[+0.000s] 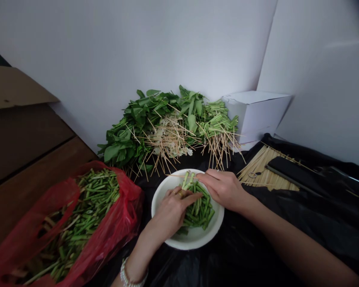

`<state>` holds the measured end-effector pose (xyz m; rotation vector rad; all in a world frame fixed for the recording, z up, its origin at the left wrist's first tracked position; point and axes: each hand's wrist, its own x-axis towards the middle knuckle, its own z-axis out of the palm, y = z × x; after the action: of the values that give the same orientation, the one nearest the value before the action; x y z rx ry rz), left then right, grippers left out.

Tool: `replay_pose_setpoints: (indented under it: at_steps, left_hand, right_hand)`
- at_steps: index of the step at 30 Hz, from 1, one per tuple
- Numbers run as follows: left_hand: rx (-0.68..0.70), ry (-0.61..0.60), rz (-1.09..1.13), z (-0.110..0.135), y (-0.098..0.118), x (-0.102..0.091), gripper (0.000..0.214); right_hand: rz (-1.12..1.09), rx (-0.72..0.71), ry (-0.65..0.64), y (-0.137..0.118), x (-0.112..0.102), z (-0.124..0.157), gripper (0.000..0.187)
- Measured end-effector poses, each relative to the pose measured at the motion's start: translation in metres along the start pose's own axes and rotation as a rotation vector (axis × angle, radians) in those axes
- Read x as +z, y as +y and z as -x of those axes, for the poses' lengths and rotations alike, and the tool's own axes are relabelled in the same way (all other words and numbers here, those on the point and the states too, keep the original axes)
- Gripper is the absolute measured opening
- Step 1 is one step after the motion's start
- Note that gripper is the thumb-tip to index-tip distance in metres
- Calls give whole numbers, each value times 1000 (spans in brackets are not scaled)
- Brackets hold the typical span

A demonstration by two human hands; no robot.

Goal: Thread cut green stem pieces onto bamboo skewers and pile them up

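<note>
A white bowl [215, 236] holds many short cut green stems [199, 211]. My right hand [224, 189] is closed in a pinch on a thin bamboo skewer [174, 175] above the bowl's far rim. The skewer's tip points left, and its other end sticks out to the right of the hand. A few paler stem pieces [189, 180] stand side by side on or against the skewer. My left hand [176, 205] reaches over the bowl, its fingers bent around the lower ends of these pieces. The left fingertips are partly hidden.
Beyond the bowl lie leafy greens [116, 151], skewered pale vegetables [169, 133] and skewered green stems [217, 123]. A red plastic bag [128, 199] of cut stems sits left. On the right are loose skewers [257, 165], a phone [290, 173] and a white box [257, 113].
</note>
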<state>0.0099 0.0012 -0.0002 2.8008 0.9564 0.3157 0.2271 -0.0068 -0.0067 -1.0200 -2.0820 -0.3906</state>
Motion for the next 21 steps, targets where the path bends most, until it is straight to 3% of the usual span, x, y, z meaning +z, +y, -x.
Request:
replay_pose_setpoints:
  at_steps: [3, 7, 11, 17, 21]
  left_hand:
    - [45, -76, 15, 1, 1, 0, 70]
    - [-3, -61, 57, 2, 6, -4, 47]
    - [-35, -13, 91, 2, 11, -7, 20]
    - [-63, 112, 195, 1, 4, -3, 7]
    - [-93, 229, 381, 0, -2, -1, 14]
  right_hand:
    - [16, -3, 1, 0, 0, 0, 27]
    - [8, 0, -5, 0, 0, 1, 27]
    - [-3, 8, -10, 0, 0, 1, 28]
    - [-20, 8, 4, 2, 1, 3, 27]
    - [-92, 45, 27, 4, 1, 4, 27]
